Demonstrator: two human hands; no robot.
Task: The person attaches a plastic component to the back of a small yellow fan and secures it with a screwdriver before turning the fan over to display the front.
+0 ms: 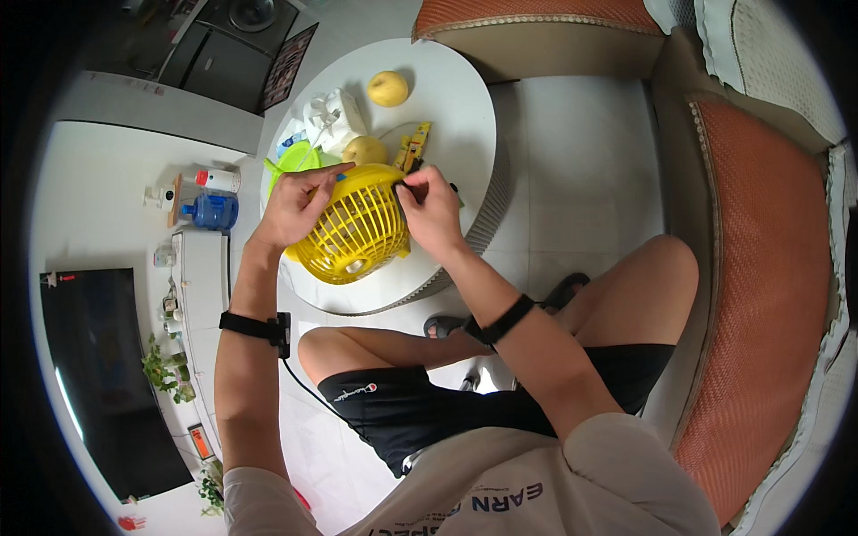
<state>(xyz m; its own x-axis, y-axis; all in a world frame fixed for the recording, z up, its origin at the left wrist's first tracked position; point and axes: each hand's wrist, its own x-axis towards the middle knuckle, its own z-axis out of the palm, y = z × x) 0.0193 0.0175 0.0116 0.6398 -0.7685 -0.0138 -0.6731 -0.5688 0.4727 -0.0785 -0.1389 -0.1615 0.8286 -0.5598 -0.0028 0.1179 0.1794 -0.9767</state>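
A yellow slatted plastic basket point(350, 234) is tipped on its side over the round white table, its ribbed underside toward me. My left hand point(297, 205) grips its rim at the left, fingers closed, beside a small blue patch. At the right of the rim, my right hand point(431, 207) is closed in a pinch by a small black piece point(399, 189), whose kind I cannot make out. Just behind the basket are a round yellow fruit point(365, 150), a narrow yellow packet point(413, 147) and a lime-green plastic container point(297, 158), partly hidden. The basket's inside is mostly hidden.
Farther back on the white table point(456, 98) lie another yellow fruit point(388, 88) and a crumpled white bag point(331, 121). An orange-covered sofa point(760, 295) runs along the right. On the left stand a white cabinet point(201, 268) and a blue water jug point(214, 212).
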